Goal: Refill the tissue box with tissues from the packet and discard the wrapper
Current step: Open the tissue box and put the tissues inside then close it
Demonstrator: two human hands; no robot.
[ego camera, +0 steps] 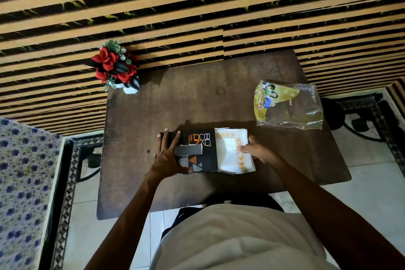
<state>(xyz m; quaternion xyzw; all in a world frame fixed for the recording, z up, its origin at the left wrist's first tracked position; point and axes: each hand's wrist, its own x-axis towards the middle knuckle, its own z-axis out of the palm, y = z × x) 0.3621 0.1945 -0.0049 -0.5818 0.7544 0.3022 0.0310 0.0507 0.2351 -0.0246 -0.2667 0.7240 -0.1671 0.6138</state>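
Note:
A black tissue box (201, 155) with orange print lies flat on the brown table (197, 98), near its front middle. My left hand (168, 155) rests spread over the box's left end and grips it. A stack of white tissues (232, 151) with an orange border sticks out of the box's right end. My right hand (256, 151) presses against the stack's right side, thumb on top. The clear wrapper (287, 105) with a yellow printed panel lies flat at the table's right back, apart from both hands.
A small white vase of red artificial roses (116, 68) stands at the table's back left corner. A striped orange and black wall runs behind. A floral-covered bed (24, 182) sits left of the table. Tiled floor lies on both sides.

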